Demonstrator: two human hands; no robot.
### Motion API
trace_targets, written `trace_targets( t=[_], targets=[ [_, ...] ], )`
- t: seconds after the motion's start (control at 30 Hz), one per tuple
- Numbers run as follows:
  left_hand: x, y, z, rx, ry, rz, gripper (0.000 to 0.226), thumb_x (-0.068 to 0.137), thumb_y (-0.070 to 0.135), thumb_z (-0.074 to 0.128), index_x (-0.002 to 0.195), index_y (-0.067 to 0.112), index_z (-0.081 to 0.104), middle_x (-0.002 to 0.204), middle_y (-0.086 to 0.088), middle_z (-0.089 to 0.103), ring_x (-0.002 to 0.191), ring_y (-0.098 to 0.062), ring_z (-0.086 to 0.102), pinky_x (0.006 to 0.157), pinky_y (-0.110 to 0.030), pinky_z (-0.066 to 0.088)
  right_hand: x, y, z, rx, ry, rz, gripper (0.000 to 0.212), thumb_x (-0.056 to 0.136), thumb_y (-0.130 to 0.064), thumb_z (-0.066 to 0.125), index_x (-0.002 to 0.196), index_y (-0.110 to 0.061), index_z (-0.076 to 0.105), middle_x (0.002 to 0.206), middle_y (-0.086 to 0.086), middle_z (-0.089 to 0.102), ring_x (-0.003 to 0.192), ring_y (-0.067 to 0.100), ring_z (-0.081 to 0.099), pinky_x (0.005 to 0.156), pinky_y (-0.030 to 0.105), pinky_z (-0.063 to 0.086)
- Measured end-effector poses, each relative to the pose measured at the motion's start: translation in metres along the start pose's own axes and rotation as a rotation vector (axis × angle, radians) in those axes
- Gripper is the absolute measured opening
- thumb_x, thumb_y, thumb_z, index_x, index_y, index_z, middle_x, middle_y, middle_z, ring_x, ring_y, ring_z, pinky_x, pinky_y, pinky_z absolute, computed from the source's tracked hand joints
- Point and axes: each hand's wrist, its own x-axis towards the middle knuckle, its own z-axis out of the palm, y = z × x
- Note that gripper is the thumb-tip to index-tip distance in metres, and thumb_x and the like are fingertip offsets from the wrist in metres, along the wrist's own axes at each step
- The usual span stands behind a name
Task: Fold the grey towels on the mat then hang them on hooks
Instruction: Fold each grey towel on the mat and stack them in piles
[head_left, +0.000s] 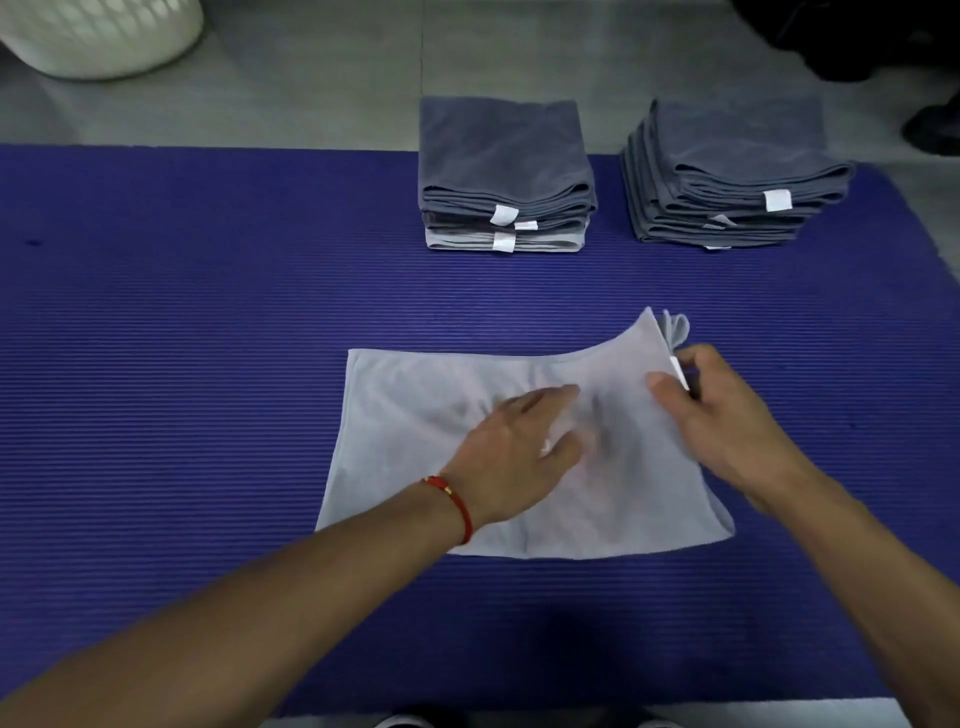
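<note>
Head view: your left hand (511, 457) lies flat, fingers spread, on the pale towel (415, 441) while your right hand (722, 415) pinches its right edge. Keep pressing as you fold, matching corners.

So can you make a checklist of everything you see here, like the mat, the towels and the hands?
Surface: ribbed blue mat on a grey floor.
Job's things: light grey towel spread flat on the mat; two stacks of folded dark grey towels, left stack and right stack, at the mat's far edge.
Clutter: nothing seen.
Grippers: left hand lies flat on the light towel; right hand pinches its right edge.
Cables: nothing seen.
Surroundings: white perforated basket, far left; dark objects, far right, unclear.
</note>
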Motion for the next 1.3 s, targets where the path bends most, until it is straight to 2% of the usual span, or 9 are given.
trace_targets(
  t=[0.1,0.23,0.33,0.43,0.63,0.83,1.0,1.13,1.3],
  targets=[
    [-0.01,0.039,-0.022,-0.856,0.094,-0.243,0.037,0.1,0.057,0.044,0.128,0.039,0.061,0.121,0.003,0.07,0.103,-0.016,0.07,0.094,-0.041,0.057,-0.014,-0.053,0.025,0.07,-0.123,-0.127,0.018,0.098,-0.046,0.058,0.105,-0.031,0.052,0.098,-0.005,0.07,0.083,0.017,0.071,0.071,0.044,0.06],
    [-0.022,0.02,-0.057,-1.098,0.266,-0.392,0.03,0.096,0.034,0.06,0.109,0.009,0.07,0.096,-0.012,0.076,0.085,-0.028,0.074,0.072,-0.039,0.06,-0.033,-0.091,0.059,0.208,-0.419,-0.249,0.021,0.1,-0.029,0.061,0.12,-0.028,0.055,0.104,-0.007,0.069,0.077,0.014,0.074,0.064,0.03,0.062],
    [-0.04,-0.018,-0.074,-0.985,0.403,-0.336,0.016,0.098,0.016,0.061,0.11,0.011,0.069,0.1,-0.015,0.076,0.09,-0.029,0.074,0.077,-0.041,0.061,-0.043,-0.08,0.074,0.091,-0.316,-0.409,0.022,0.101,-0.024,0.057,0.121,-0.032,0.057,0.11,-0.019,0.062,0.084,0.006,0.07,0.066,0.023,0.057],
    [-0.054,-0.072,-0.08,-0.698,0.519,-0.409,0.014,0.096,0.024,0.061,0.106,0.025,0.071,0.097,-0.006,0.076,0.089,-0.029,0.073,0.077,-0.045,0.061,-0.04,-0.048,0.089,-0.158,-0.284,-0.528,0.032,0.103,-0.031,0.051,0.134,-0.035,0.054,0.132,-0.025,0.05,0.12,-0.005,0.05,0.094,0.015,0.044],
    [-0.064,-0.142,-0.069,-0.194,0.481,-0.578,0.029,0.098,0.032,0.06,0.124,0.021,0.059,0.1,0.003,0.068,0.087,-0.014,0.065,0.069,-0.028,0.048,-0.046,0.011,0.127,-0.576,-0.513,-0.581,0.048,0.106,-0.049,0.028,0.154,-0.046,0.027,0.166,-0.022,-0.004,0.153,0.005,-0.006,0.117,0.036,0.029],
    [-0.042,-0.145,-0.076,0.362,0.436,-0.416,0.072,0.088,0.022,0.066,0.151,0.021,0.031,0.145,-0.009,0.041,0.125,-0.033,0.049,0.091,-0.05,0.052,-0.062,0.017,0.145,-0.266,-0.22,-0.229,0.05,0.101,-0.043,0.054,0.146,-0.033,0.034,0.147,-0.009,0.036,0.117,0.005,0.05,0.093,0.024,0.049],
    [0.009,-0.136,-0.104,0.694,-0.049,-0.141,0.084,0.09,0.012,0.061,0.161,0.026,0.016,0.168,0.001,0.008,0.155,-0.021,0.008,0.122,-0.056,0.013,-0.062,0.004,0.158,0.027,-0.215,0.149,0.053,0.09,-0.045,0.07,0.128,-0.018,0.044,0.093,-0.009,0.067,0.082,0.005,0.066,0.063,0.019,0.051],
    [0.047,-0.123,-0.112,0.622,-0.227,-0.211,0.068,0.094,0.035,0.06,0.155,0.023,0.031,0.152,-0.004,0.04,0.145,-0.028,0.035,0.118,-0.055,0.024,-0.064,-0.005,0.158,0.076,-0.281,0.214,0.029,0.085,-0.045,0.071,0.096,-0.02,0.063,0.091,-0.006,0.071,0.08,0.009,0.068,0.066,0.029,0.059],
    [0.058,-0.108,-0.122,0.615,-0.352,-0.286,0.064,0.085,0.049,0.072,0.136,0.016,0.051,0.132,-0.008,0.042,0.119,-0.03,0.054,0.088,-0.039,0.054,-0.06,-0.013,0.134,0.212,-0.213,0.213,0.02,0.089,-0.035,0.065,0.097,-0.018,0.059,0.096,0.0,0.07,0.087,0.016,0.068,0.076,0.04,0.06]
  ],
)
